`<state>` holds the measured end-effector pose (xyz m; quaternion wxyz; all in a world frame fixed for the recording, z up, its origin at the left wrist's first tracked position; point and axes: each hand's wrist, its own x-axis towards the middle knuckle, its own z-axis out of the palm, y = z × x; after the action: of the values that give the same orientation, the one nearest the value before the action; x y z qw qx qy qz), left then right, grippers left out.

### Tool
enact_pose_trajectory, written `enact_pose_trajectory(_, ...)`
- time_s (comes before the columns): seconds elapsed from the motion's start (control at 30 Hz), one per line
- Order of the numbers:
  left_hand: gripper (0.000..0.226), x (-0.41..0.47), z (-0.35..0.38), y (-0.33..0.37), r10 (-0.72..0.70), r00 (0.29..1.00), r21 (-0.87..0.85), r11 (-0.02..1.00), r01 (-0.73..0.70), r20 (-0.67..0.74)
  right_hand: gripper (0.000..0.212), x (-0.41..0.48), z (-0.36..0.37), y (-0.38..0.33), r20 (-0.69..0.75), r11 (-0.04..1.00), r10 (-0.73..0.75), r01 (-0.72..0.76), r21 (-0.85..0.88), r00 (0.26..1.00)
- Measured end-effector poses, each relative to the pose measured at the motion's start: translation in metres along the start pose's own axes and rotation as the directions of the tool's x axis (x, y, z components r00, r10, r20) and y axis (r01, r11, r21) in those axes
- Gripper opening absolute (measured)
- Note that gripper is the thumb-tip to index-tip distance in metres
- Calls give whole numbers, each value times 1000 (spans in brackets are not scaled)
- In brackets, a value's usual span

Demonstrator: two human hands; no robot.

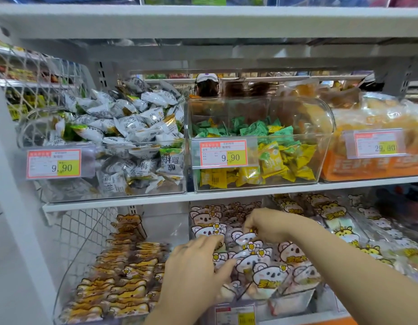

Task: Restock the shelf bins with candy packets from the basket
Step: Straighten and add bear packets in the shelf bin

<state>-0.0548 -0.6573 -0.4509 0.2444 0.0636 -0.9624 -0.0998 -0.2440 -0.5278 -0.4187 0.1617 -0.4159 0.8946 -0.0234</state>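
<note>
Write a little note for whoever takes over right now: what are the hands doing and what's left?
Left hand: resting on the koala packets, fingers spread, grip unclear.
Right hand: pinching a packet farther back in the same lower middle bin.
Done: that bin looks nearly full; the bear-packet bin beside it is stocked.
Left: tidy these packets. The basket is not in view, so the remaining stock is unknown.

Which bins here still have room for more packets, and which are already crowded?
Most room: the green and yellow candy bin, empty under its clear top. The orange bear packet bin has space at its back. The grey packet bin is heaped, and both hands crowd the koala packet bin.
</note>
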Motion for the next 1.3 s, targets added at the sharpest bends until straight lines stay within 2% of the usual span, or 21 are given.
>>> enact_pose_trajectory(0.07,60,7,3,1,-20,998,45,999,17,56,36,3,1,0,68,998,30,-34,58,997)
enact_pose_trajectory(0.13,65,11,5,9,-2,996,93,996,-6,91,20,-4,-2,-2,76,987,25,-36,156,997)
enact_pose_trajectory(0.17,67,14,4,13,7,993,101,995,-19,114,18,-13,-5,-3,32,975,16,-23,221,999)
enact_pose_trajectory(0.2,71,16,1,15,6,991,86,996,-17,132,32,-22,-7,-3,-40,962,10,1,275,999)
enact_pose_trajectory(0.27,78,14,-6,10,-19,995,4,1000,19,95,42,-46,-8,-6,-238,953,11,61,297,971)
enact_pose_trajectory(0.33,72,2,-8,-2,-54,998,-68,996,55,14,44,-67,6,-19,-485,983,-71,143,113,871)
enact_pose_trajectory(0.4,60,-15,-1,-14,-23,995,-112,994,12,-94,53,-76,33,-36,-589,969,-245,170,-181,770)
enact_pose_trajectory(0.47,59,-27,13,-19,40,998,-15,999,-41,-52,63,-70,62,-42,-546,915,-336,128,-383,768)
enact_pose_trajectory(0.5,64,-29,21,-19,65,998,65,996,-65,10,67,-65,73,-40,-537,896,-329,78,-436,777)
enact_pose_trajectory(0.63,61,-20,33,-12,129,991,198,971,-135,42,73,-55,88,-29,-526,890,-110,-152,-431,843)
enact_pose_trajectory(0.73,62,-8,37,-7,131,981,239,958,-162,141,82,-50,88,-38,-448,892,56,-246,-379,892)
enact_pose_trajectory(0.83,68,0,40,-13,84,976,252,958,-134,202,82,-50,76,-50,-414,906,30,-200,-373,910)
enact_pose_trajectory(0.9,72,-2,38,-20,93,981,277,951,-138,168,91,-63,61,-47,-457,935,-70,-102,-340,887)
enact_pose_trajectory(0.93,73,-6,36,-23,107,985,281,949,-142,138,91,-76,53,-44,-511,936,-121,-73,-343,851)
enact_pose_trajectory(0.97,71,-10,33,-25,122,988,271,952,-144,99,83,-87,47,-37,-550,934,-138,-77,-350,823)
enact_pose_trajectory(1.03,59,-17,29,-24,170,985,233,958,-166,2,48,-109,47,-18,-645,926,-143,-129,-355,750)
enact_pose_trajectory(1.1,44,-18,28,-17,212,975,220,956,-192,-69,28,-120,58,-8,-647,948,-82,-142,-287,758)
enact_pose_trajectory(1.2,23,-14,35,-4,270,955,252,939,-234,-119,28,-112,84,-12,-631,934,-111,-137,-330,768)
enact_pose_trajectory(1.3,34,-9,39,3,242,966,206,954,-220,-93,31,-98,88,-16,-707,954,-126,-110,-278,695)
